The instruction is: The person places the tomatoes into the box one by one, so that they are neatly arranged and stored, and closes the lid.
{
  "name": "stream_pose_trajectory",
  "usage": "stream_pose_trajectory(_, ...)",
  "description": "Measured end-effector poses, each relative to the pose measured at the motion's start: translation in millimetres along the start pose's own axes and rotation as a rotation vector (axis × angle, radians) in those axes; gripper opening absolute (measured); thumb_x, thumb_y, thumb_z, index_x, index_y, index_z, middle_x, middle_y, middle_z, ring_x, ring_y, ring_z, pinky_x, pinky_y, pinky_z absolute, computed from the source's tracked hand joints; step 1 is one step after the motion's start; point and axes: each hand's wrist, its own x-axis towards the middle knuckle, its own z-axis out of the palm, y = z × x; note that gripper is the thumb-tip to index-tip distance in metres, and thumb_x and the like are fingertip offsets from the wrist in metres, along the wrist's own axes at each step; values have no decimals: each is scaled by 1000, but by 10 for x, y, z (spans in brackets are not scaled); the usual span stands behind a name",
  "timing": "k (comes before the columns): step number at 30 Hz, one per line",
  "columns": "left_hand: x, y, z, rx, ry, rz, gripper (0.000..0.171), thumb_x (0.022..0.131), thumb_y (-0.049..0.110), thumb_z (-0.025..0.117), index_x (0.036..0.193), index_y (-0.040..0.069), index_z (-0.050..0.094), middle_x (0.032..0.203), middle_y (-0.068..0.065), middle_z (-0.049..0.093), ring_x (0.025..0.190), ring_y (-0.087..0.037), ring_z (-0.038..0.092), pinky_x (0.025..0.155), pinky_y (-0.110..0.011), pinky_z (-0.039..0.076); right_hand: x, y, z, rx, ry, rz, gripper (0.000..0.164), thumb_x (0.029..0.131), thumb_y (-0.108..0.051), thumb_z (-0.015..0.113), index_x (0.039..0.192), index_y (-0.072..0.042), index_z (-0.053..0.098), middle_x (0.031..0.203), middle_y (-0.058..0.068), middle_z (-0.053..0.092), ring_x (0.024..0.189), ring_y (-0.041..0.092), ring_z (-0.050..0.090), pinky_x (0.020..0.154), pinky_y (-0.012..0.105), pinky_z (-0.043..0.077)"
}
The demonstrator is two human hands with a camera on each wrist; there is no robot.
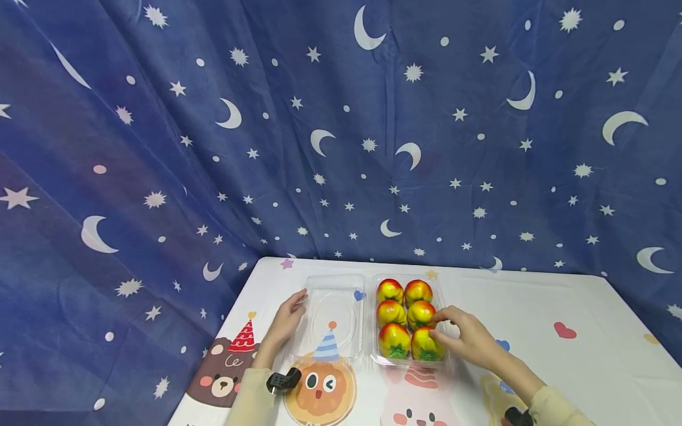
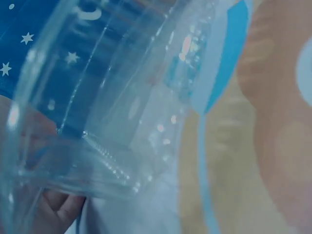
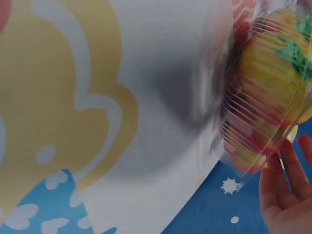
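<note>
A clear plastic clamshell box lies unfolded on the table, its lid [image 1: 333, 313] to the left of its base [image 1: 375, 349]. Two columns of red-and-yellow fruits [image 1: 394, 340] with green leafy caps fill the base. My left hand [image 1: 286, 319] touches the lid's outer left side; the left wrist view shows its fingers [image 2: 31, 117] partly behind the clear plastic. At the base's right side is my right hand [image 1: 471, 337], fingers loosely bent and apart. Its fingertips reach the middle right fruit [image 1: 421, 313], with the thumb by the near right fruit [image 1: 428, 345].
The white tablecloth [image 1: 533, 313] carries cartoon prints, including a bear and a pancake face. Behind and left of the table hangs a blue curtain [image 1: 367, 195] with stars and moons. A small black device [image 1: 283, 380] sits on my left wrist.
</note>
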Motion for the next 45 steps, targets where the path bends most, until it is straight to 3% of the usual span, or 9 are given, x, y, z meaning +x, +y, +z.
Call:
stream_pose_trajectory(6,51,122,-63,10,-7,1,47,97,-2,49,143,-7,44,139,-27,51,122,-44,54,104,-52,43,-35,53,-16,-10,115,31,22,83,-9,77,104,-5,69,106,7,65,97,28,64,74,45,58)
stream_pose_trajectory(11,103,270,-132,58,-9,-3,49,96,0,50,145,-3,44,141,-24,51,117,-42,58,96,-51,49,-83,121,16,104,130,71,23,85,1,71,107,4,67,115,22,60,97,41,65,66,38,61)
stream_pose_trajectory(19,151,404,-166,94,-1,8,51,94,0,51,145,-1,46,140,-25,52,114,-42,61,93,-49,52,-124,193,78,197,140,125,28,83,5,71,110,6,64,112,21,60,90,43,68,66,33,61)
stream_pose_trajectory(26,142,549,-202,79,0,77,51,93,0,51,144,-5,45,140,-27,51,115,-44,59,95,-50,51,-129,191,85,238,158,128,27,82,8,71,108,6,64,114,25,59,88,42,68,68,34,61)
stream_pose_trajectory(45,215,1169,-266,162,-91,226,48,98,3,50,145,-6,42,148,-22,44,119,-41,58,99,-49,48,-134,215,85,220,177,162,21,85,4,72,105,4,67,115,22,62,85,35,70,67,23,58)
